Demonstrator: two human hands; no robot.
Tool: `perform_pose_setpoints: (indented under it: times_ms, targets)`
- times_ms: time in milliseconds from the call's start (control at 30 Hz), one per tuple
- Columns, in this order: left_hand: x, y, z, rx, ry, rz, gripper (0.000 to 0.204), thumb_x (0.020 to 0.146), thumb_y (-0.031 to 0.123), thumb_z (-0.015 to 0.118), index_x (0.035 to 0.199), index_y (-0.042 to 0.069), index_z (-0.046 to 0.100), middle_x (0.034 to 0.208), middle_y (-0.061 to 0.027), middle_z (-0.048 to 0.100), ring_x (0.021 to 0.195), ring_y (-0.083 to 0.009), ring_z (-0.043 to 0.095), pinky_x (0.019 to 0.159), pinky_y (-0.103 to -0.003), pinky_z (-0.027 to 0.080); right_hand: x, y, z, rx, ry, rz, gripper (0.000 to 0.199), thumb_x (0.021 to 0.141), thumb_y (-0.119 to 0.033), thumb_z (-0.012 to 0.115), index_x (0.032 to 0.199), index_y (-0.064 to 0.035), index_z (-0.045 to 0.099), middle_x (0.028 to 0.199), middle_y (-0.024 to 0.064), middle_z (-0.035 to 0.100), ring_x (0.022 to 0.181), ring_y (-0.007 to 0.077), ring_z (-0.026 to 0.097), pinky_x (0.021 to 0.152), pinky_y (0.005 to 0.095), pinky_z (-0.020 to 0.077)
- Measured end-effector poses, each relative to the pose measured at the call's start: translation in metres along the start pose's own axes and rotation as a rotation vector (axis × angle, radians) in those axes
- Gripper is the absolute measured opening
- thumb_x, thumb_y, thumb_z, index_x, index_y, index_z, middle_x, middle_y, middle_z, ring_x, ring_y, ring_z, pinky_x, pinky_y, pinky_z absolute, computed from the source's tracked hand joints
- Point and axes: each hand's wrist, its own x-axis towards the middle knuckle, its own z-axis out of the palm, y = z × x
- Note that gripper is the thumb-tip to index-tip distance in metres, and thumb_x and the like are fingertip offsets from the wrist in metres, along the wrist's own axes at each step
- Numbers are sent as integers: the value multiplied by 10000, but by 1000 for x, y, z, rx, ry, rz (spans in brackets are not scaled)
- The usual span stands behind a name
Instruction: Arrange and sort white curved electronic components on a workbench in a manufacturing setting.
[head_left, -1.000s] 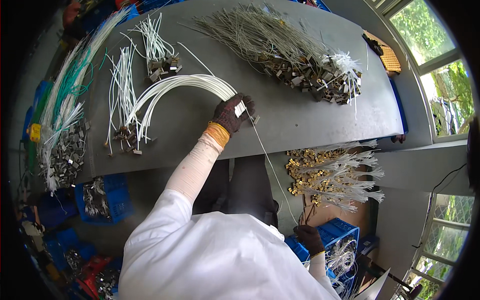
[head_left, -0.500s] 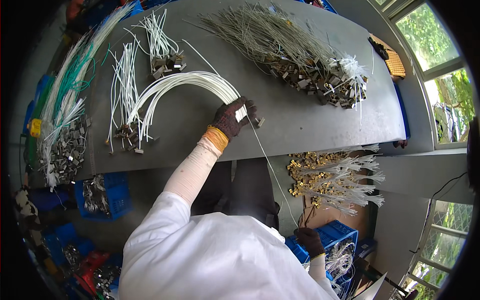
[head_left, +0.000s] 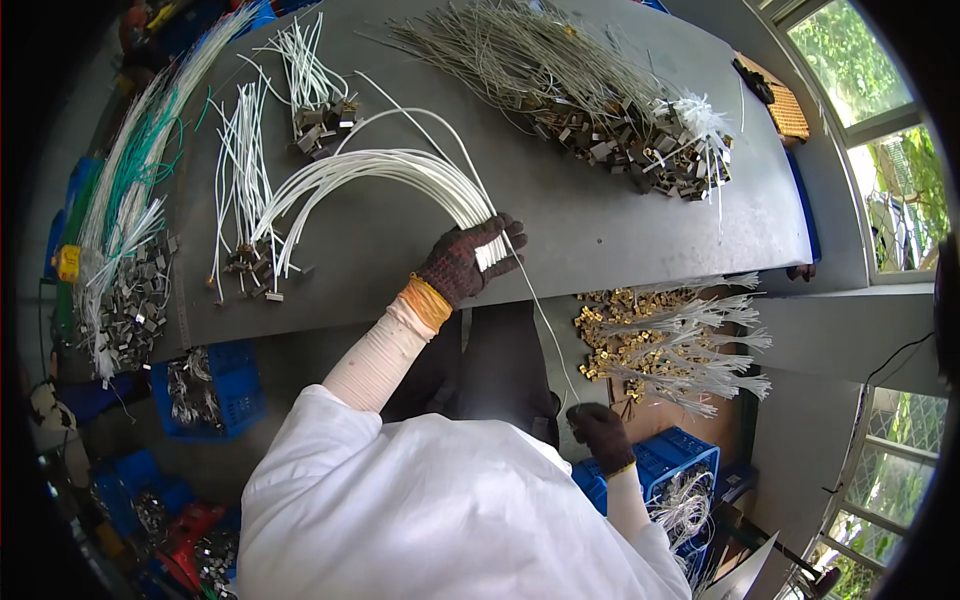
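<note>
many white cables [head_left: 390,160]: gathered in one arching bundle above the table [head_left: 660,238], bending leftward from the person's grip
left hand [head_left: 472,256]: dark-gloved, wrapped around the bundle's right end, near the table's front edge
right hand [head_left: 602,438]: dark-gloved, low at the right, fingers closed on the lower end of a thin strand [head_left: 541,312]
thin strand: slanting from the bundle down to the right hand
grey cables [head_left: 530,62]: heaped on the table's far right part
blue crate [head_left: 652,460]: just beside the right hand

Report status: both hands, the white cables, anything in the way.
Left hand gripping white cable bundle. Right hand closed on thin strand running up to left hand. Nothing seen snagging the strand.
</note>
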Motion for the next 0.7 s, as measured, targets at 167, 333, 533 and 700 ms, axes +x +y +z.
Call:
perform_pose_setpoints:
  times_ms: [167, 333, 533, 700]
  targets:
    - [-31, -21, -3, 189, -61, 84, 286, 938, 196, 661, 1197, 80, 629, 1148, -83, 684, 1121, -252, 640, 962, -462, 495, 58, -78, 52, 196, -216, -310, 284, 937, -230, 622, 1146, -38, 637, 868, 36, 656, 674, 89, 584, 574, 218, 449]
    - [-62, -21, 10, 1169, -103, 651, 235, 983, 159, 586, 1178, 40, 643, 1117, -94, 692, 1042, -206, 652, 934, -352, 514, 74, -148, 102, 394, -285, -394, 357, 949, -202, 612, 1264, -45, 559, 950, 39, 673, 704, 94, 592, 608, 231, 482]
    - [-64, -11, 8, 1396, -52, 833, 359, 869, -5, 555, 1205, 77, 653, 1136, -128, 688, 1034, -304, 671, 874, -367, 539, 75, -181, 132, 358, -223, -593, 363, 946, -159, 618, 1286, -54, 542, 957, 24, 679, 691, 89, 590, 607, 227, 486]
    - [-58, -19, 1, 1369, -13, 777, 360, 875, 8, 573, 1220, 78, 649, 1115, -128, 691, 1007, -310, 674, 854, -375, 542, 67, -207, 141, 567, -292, -513, 324, 943, -148, 624, 1247, -50, 573, 992, 29, 674, 721, 83, 587, 627, 224, 489]
